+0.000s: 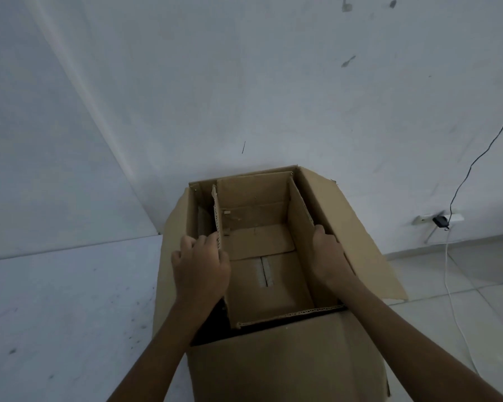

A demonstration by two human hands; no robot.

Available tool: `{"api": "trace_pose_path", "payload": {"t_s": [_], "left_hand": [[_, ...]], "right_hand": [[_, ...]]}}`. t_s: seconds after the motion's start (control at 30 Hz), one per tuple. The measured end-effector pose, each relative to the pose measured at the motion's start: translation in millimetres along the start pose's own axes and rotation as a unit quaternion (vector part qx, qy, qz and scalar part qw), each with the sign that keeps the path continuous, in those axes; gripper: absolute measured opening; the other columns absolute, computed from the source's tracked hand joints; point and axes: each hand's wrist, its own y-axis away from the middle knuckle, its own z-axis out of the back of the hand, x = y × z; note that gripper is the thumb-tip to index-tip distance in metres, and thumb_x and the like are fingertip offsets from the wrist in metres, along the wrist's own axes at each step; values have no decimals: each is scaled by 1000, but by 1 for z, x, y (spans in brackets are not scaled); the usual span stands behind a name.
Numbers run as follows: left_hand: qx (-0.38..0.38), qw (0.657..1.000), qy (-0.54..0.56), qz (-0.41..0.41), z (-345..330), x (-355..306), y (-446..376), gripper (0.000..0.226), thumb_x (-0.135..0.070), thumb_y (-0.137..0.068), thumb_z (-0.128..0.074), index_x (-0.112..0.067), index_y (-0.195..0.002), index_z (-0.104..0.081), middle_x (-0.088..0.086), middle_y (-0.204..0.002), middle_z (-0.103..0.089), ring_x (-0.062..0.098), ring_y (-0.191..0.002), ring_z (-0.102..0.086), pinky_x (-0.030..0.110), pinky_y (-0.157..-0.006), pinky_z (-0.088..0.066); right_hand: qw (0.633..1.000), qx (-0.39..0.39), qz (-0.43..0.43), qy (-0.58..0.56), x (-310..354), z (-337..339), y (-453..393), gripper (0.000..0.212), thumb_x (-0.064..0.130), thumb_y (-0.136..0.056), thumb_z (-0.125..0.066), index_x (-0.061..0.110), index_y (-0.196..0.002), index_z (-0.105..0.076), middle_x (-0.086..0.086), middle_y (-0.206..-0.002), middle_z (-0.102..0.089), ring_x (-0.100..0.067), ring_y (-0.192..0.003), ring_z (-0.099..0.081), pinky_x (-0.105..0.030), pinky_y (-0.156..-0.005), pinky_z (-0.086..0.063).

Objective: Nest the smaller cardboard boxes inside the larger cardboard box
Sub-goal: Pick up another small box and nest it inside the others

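Against the white wall [273,82], in the corner of the room, stands the larger cardboard box [288,361], open at the top with its right flap [357,227] leaning outward. Inside it sits a smaller cardboard box [262,256], also open and upright, its long axis running away from the person toward the wall; it lies pushed to the right, so a dark gap shows along the left and near sides. Nothing but its own taped bottom flaps shows inside the smaller box. Both hands flank it evenly — the left hand [199,264] curled over the top edge of its left wall, the right hand [327,252] closed on the rim of its right wall. The likely next move is straight down, seating the box on the bottom. A black cable [476,158] runs down the wall to a socket [440,219] at the right.
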Motion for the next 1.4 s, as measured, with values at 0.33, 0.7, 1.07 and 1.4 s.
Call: {"api": "trace_pose_path", "payload": {"t_s": [0.33, 0.7, 1.07, 1.4], "left_hand": [[-19, 999, 32, -14, -2, 24, 16, 33, -26, -96, -53, -19, -127, -63, -5, -94, -69, 18, -89, -62, 41, -84, -38], [1, 993, -114, -25, -10, 32, 19, 26, -32, -87, -65, -16, -107, -70, 10, -121, -59, 34, -115, -46, 52, -90, -43], [96, 995, -34, -5, -7, 30, 13, 56, -63, -89, -51, -35, -138, -52, 10, -157, -21, 36, -137, -22, 52, -95, -49], [111, 979, 76, 152, 1, 46, 19, 37, -29, -99, -47, -12, -132, -47, 12, -106, -66, 27, -80, -60, 38, -70, -49]], "right_hand": [[997, -61, 8, 35, 8, 8, 6, 37, -8, -85, -51, 3, -119, -42, -12, -90, -61, -29, -74, -57, -34, -58, -36], [995, 63, -36, 69, -5, -17, -1, 64, -6, -89, -51, 2, -146, -22, -20, -119, -60, -35, -102, -63, -42, -79, -54], [1000, 10, 8, 2, 9, -5, 13, 25, 15, -97, -48, 6, -119, -55, -12, -108, -65, -25, -87, -63, -34, -70, -52], [997, -51, -59, 27, -43, 10, 18, 8, 15, -94, -47, 9, -90, -43, -12, -90, -58, -27, -76, -56, -37, -63, -46]]}}
